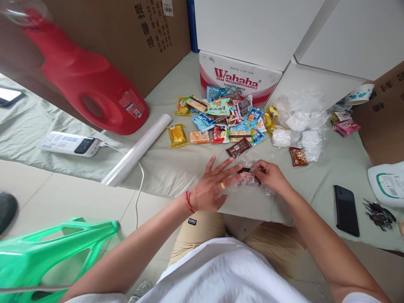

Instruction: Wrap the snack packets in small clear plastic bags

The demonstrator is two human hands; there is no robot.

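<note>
My left hand (212, 190) reaches over the table's front part, fingers stretched and spread, its fingertips at a piece of clear plastic wrap (268, 191). Under that wrap lies a dark reddish snack packet (250, 178), partly covered by my fingers. From the other side my right hand (271, 176) is closed in a pinch on the wrap's edge. Just beyond both hands is a brown chocolate-coloured packet (239, 147). A heap of wrapped snacks (221, 110) spreads farther back.
A roll of clear film (139, 149), a power bank (71, 144) and a red jug (94, 90) stand left. To the right are wrapped white bundles (299, 122), a cookie packet (298, 156), a phone (346, 210) and keys (380, 215). A Wahaha box (240, 75) backs the heap.
</note>
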